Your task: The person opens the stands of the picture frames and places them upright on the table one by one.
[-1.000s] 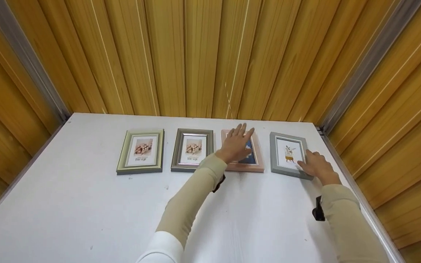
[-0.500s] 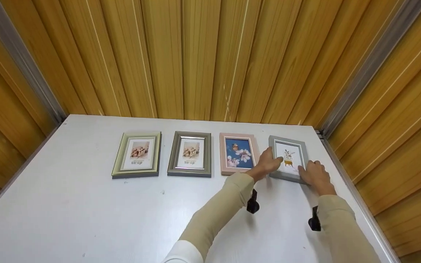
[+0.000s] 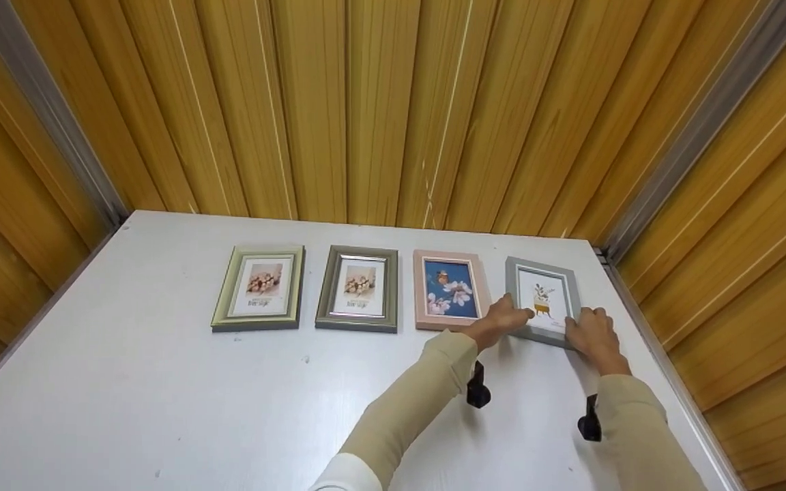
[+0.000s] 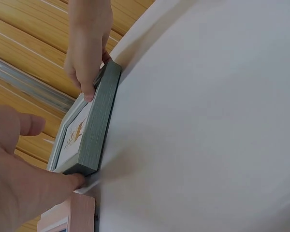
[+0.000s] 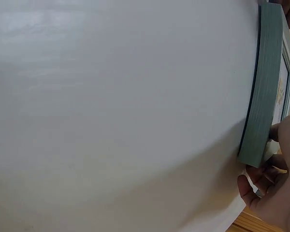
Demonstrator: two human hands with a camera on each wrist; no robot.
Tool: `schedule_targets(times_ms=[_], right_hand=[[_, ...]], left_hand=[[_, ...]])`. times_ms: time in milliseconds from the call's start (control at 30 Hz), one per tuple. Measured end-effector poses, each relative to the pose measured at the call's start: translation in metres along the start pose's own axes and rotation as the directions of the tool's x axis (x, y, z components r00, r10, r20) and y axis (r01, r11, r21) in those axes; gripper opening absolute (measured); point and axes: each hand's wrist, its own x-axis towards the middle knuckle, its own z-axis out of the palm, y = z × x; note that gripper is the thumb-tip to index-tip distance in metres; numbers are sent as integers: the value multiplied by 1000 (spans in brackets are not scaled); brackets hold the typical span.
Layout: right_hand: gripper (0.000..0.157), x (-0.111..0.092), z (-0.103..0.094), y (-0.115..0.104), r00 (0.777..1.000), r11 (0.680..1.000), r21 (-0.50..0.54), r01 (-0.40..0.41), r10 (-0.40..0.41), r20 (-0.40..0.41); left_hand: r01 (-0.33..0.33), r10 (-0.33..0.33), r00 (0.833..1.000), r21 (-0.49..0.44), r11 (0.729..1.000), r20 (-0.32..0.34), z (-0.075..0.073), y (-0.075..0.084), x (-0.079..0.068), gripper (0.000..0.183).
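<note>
Your right grip (image 3: pixel 594 334) is pinching the gray frame (image 3: pixel 543 293) near its lower right corner, thumb on the front. Your left grip (image 3: pixel 499 320) is staying unclosed, thumb lifting clear while a finger is touching the frame's left side. The gray frame is sitting slightly tilted against the white surface (image 3: pixel 229 409), right of the pink frame (image 3: pixel 449 290).
</note>
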Motion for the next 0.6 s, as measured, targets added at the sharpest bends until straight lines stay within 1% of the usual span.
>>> schedule_targets(times_ms=[67,167,300,400,500,600], right_hand=[[55,0,-1,0,1000,1000,7,-9,9,0],[55,-1,-1,-1,1000,1000,18,-7,7,-14],[54,-5,4,0,995,998,59,5,1,-97],[55,-9,8,0,985,994,112,19,1,-174],[56,-12,10,-2,972,987,159,15,22,-232],[57,-12,6,-7,958,978,206,5,54,-281]], left_hand=[[7,-7,1000,-14,1000,7,2,2,0,72],[11,-11,1000,-59,998,7,2,3,-2,71],[11,-11,1000,-94,995,5,1,5,-5,69],[13,-13,1000,-94,995,3,1,6,-7,67],[7,-8,1000,-111,994,-8,0,6,-9,64],[-12,9,1000,-123,992,-27,-3,8,-12,63]])
